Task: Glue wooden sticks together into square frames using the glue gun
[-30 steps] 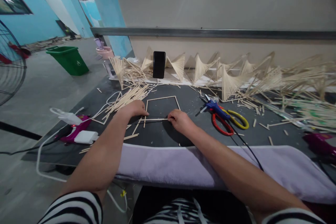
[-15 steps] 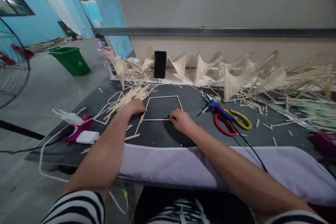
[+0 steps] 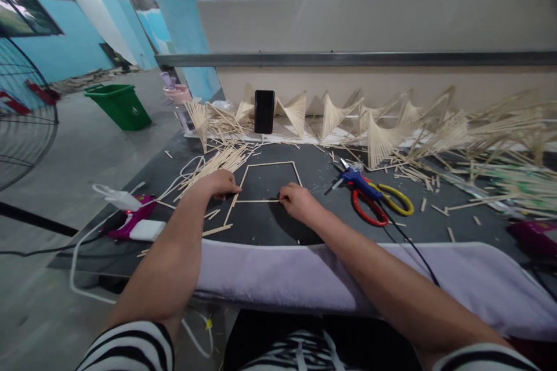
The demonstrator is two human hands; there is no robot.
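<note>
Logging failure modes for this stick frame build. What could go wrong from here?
1. The left hand and right hand sit at the ends of the thin near stick; too much push may bow it or skew the stick frame.
2. The right forearm lies beside the black cable of the blue glue gun; a snag could drag it into the scissors.

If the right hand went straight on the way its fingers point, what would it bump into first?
The right hand points left along the near stick of the square frame and touches it. Going on, it would likely reach the left side stick first, beside the left hand. Depth is unclear.
</note>
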